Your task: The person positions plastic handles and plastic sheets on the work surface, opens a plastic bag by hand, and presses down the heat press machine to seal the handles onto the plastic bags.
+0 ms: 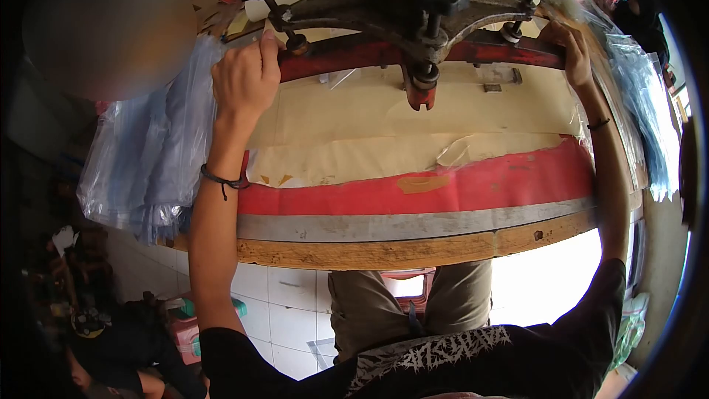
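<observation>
A long red metal bar (340,57) spans the far side of the table, under a dark cast-metal bracket (354,11) with black screw knobs. My left hand (245,77) is closed around the bar's left end, thumb up along it. At the opposite end, my right hand (574,48) grips the bar, its fingers partly hidden behind it. A forked red piece (421,94) juts toward me from the bar's middle. Below lies a board covered with tan paper (354,118), and a red strip (487,177) runs along its near side.
Clear plastic bags (159,140) hang at the left of the table, and more plastic (642,103) lies at the right. The wooden table edge (369,254) is close to my body. Another person (118,347) is at lower left.
</observation>
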`<move>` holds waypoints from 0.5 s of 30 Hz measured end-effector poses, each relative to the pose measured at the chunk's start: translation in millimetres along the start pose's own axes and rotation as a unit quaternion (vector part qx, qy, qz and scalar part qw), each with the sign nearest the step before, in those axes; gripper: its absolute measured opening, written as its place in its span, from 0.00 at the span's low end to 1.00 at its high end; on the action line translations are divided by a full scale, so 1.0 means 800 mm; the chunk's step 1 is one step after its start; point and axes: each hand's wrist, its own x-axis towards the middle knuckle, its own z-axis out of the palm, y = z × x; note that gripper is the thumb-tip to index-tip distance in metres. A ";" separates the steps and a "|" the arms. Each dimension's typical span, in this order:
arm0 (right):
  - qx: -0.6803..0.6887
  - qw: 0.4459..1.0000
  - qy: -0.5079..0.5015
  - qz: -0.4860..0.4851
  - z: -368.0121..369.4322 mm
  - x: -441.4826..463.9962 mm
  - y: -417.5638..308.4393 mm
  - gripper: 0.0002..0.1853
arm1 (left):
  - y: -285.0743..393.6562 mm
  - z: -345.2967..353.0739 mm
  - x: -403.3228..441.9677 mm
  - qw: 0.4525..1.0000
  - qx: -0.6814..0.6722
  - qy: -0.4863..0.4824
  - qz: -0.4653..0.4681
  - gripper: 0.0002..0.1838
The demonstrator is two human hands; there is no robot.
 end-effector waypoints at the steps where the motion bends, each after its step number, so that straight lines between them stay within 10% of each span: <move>1: 0.003 1.000 -0.003 0.002 0.001 0.000 0.000 0.25 | 0.000 0.000 0.000 1.000 0.009 -0.005 0.001 0.23; 15: -0.082 0.994 -0.051 0.041 0.015 -0.011 -0.003 0.22 | -0.004 0.010 -0.008 0.995 0.019 -0.096 -0.005 0.25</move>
